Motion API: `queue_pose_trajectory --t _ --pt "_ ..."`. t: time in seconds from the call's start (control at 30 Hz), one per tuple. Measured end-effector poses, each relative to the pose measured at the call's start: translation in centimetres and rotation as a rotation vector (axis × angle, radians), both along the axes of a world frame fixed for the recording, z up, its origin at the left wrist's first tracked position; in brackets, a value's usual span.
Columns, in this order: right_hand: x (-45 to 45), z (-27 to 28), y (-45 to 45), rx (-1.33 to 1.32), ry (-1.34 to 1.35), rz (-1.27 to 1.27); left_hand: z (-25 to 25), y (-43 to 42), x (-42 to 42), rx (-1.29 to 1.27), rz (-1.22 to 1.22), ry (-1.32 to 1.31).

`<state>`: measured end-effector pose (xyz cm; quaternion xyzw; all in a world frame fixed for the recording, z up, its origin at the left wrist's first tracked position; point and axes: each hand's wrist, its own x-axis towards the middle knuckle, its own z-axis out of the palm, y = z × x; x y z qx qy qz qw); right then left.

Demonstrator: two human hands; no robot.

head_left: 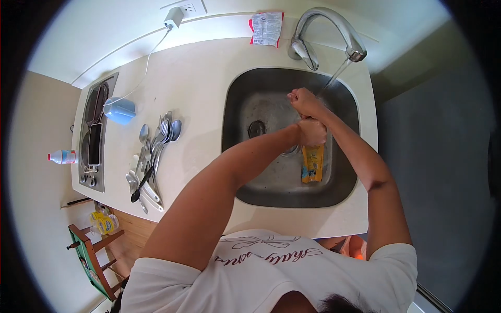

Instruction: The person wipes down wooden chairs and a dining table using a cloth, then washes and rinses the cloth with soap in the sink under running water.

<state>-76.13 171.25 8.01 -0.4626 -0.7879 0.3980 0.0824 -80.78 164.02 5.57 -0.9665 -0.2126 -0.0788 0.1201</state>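
Over the sink (245,193), my left hand (312,132) is closed in a fist, right against my right wrist. Just above it my right hand (305,101) is also closed, fingers curled in. Whatever the two fists hold, if anything, is hidden. A yellow packet (312,166) lies in the basin below my left hand, its upper end covered by that hand. Water runs from the chrome faucet (356,53) close to my right hand. A round dark drain piece (257,129) sits left of the hands.
Several spoons, forks and other utensils (156,151) lie in a pile on the counter left of the sink. Beyond them are a blue cup (119,110), a phone (95,144) and a stove (109,88). A red-and-white packet (266,29) rests behind the sink.
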Motion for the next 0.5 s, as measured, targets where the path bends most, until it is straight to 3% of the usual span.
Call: queue_pose_trajectory --t 0.07,0.13,0.2,0.27,0.3,0.37,0.4,0.47,0.5 --pt "0.8 -0.3 -0.7 0.043 0.025 -0.05 -2.8 1.2 0.6 0.027 -0.081 -0.012" --pt "1.3 -0.4 -0.1 0.097 0.058 -0.09 -1.2 0.9 0.5 0.008 -0.052 0.045" --pt "3.4 -0.6 0.9 -0.501 0.311 -0.332 0.4 0.4 -0.2 -0.017 -0.028 0.103" --pt "6.5 -0.3 2.2 -0.568 0.479 -0.322 1.4 0.1 -1.4 -0.147 -0.057 -0.42" --pt "7.6 0.0 2.5 -0.637 0.642 -0.306 1.7 0.1 -1.6 -0.147 -0.06 -0.414" --pt "8.7 1.7 2.1 -0.574 0.625 -0.23 2.1 0.5 -1.8 -0.076 0.606 -1.137" --pt "9.0 2.4 1.9 -0.515 0.597 -0.152 1.3 1.1 -1.9 -0.073 0.606 -1.138" --pt "9.1 3.4 2.1 -0.406 0.548 -0.031 -0.8 2.4 -2.0 -0.533 0.935 -1.657" --pt "8.6 5.0 2.0 -0.381 0.507 -0.03 -0.4 2.3 -2.4 -0.529 0.933 -1.659"
